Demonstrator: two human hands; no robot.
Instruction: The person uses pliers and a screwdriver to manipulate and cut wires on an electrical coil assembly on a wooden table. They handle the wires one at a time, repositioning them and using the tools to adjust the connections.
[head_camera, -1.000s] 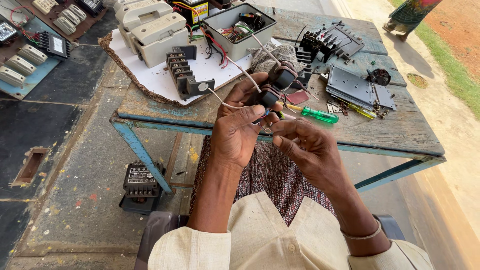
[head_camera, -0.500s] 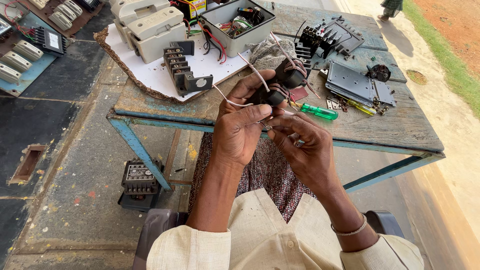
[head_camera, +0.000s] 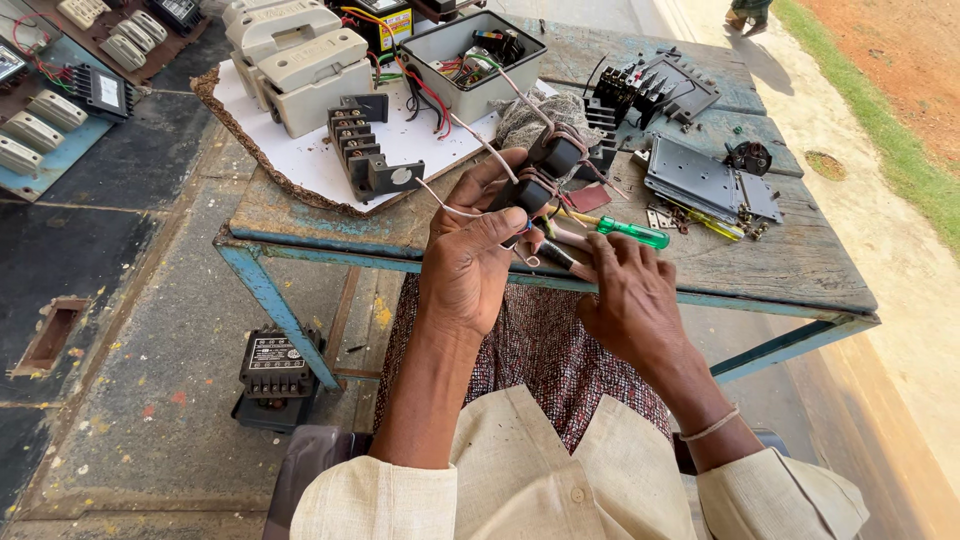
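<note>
Over the counter (head_camera: 800, 265) edge, the left hand (head_camera: 470, 265) grips a wired black part (head_camera: 535, 190) while the right hand (head_camera: 630, 300), fingers curled, pinches its wires (head_camera: 560, 255).

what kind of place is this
Probably an outdoor electrical repair stand: a worn blue wooden table on pavement beside grass, dismantled meter housings, an open wired box and a green screwdriver.

Low in the frame we see our cream shirt (head_camera: 520, 480), its short sleeves ending at the elbows, with a small button on the placket. Our right hand (head_camera: 630, 300) has a thin pale bangle (head_camera: 710, 427) at the wrist. Our left hand (head_camera: 465, 260) is bare. A dark red patterned cloth (head_camera: 540, 350) covers our lap.
</note>
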